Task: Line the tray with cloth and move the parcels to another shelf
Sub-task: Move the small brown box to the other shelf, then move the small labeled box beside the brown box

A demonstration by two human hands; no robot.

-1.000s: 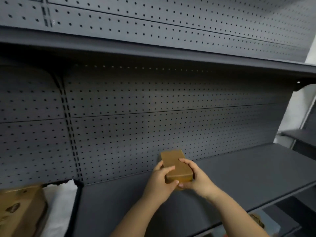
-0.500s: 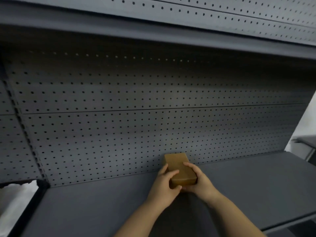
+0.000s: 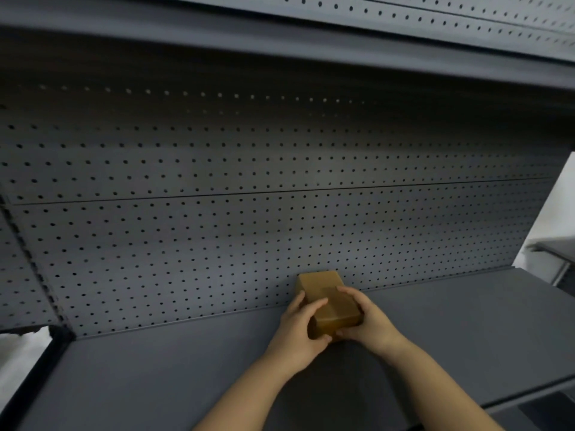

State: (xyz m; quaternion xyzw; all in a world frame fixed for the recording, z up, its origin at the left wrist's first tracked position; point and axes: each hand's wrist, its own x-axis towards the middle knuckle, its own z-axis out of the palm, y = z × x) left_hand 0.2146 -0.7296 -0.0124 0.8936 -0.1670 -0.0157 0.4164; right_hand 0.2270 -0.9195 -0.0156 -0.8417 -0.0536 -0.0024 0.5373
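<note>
Both hands hold one brown parcel [image 3: 328,301] between them. My left hand [image 3: 298,332] wraps its fingers around the near left side, and my right hand [image 3: 368,321] grips the near right side, with fingers laid on top. The parcel looks like a small box in brown paper or tape. Its far end is right up by the back wall [image 3: 217,231] of the shelf [image 3: 155,374], and I cannot tell if its bottom is flat on the shelf or a little above it.

I think this is the step of putting a parcel down on the new shelf. The shelf has nothing else on it that I can see, so this may be the first parcel here. More parcels may be left to move, but none show now. At the far left edge something white [image 3: 18,353] peeks in. It may be the cloth, but I cannot be sure, and no tray shows.

No words, brand or label can be read on the parcel or the shelf.
</note>
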